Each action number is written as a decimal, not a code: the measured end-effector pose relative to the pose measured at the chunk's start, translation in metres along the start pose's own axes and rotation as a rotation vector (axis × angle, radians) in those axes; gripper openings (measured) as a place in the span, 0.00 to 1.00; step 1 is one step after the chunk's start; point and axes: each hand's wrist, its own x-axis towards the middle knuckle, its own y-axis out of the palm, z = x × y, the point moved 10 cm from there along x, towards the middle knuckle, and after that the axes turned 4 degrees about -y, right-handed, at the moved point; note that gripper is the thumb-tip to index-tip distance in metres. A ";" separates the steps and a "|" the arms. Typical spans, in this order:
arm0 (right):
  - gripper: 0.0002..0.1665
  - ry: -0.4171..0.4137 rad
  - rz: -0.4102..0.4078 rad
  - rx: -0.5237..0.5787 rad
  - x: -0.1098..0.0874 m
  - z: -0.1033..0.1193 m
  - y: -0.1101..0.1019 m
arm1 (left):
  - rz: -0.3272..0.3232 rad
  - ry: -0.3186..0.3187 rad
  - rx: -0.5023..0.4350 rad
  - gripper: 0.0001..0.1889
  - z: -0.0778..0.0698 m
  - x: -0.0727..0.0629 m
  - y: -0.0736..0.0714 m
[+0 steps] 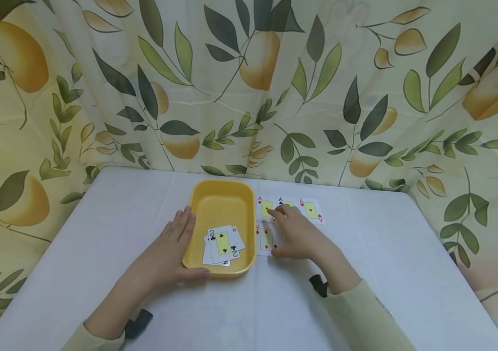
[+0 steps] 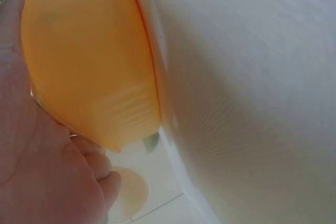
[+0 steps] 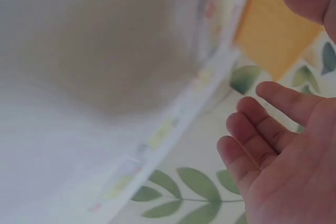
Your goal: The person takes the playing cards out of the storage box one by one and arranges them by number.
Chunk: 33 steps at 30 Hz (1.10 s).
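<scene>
A yellow tray (image 1: 218, 200) stands mid-table with several playing cards (image 1: 222, 243) lying in it, a two of clubs on top. My left hand (image 1: 174, 248) rests flat against the tray's left wall, thumb along its near rim; the left wrist view shows the palm (image 2: 37, 150) on the tray's orange-yellow side (image 2: 89, 61). Right of the tray lie face-up cards: an ace of diamonds (image 1: 265, 208), an ace of clubs (image 1: 285, 202), an ace of hearts (image 1: 311, 210) and a two of diamonds (image 1: 265, 240). My right hand (image 1: 295, 229) lies over them, fingertips on the ace of diamonds.
The table (image 1: 385, 273) is covered in white cloth. A curtain (image 1: 249, 87) printed with leaves and yellow fruit hangs just behind its far edge. Both forearms wear pale green sleeves with dark wrist straps (image 1: 319, 285).
</scene>
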 end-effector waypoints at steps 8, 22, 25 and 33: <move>0.55 -0.085 -0.083 0.060 -0.009 0.027 -0.032 | -0.005 0.007 0.000 0.72 0.001 0.000 -0.001; 0.52 -0.208 -0.025 0.040 0.011 0.085 -0.023 | -0.022 0.037 -0.001 0.73 -0.001 0.001 -0.002; 0.52 -0.246 0.000 0.037 0.018 0.095 -0.014 | -0.027 0.044 0.001 0.73 -0.002 0.002 -0.001; 0.55 -0.268 0.098 0.007 0.034 0.115 0.013 | -0.024 0.041 0.009 0.72 0.000 0.002 -0.002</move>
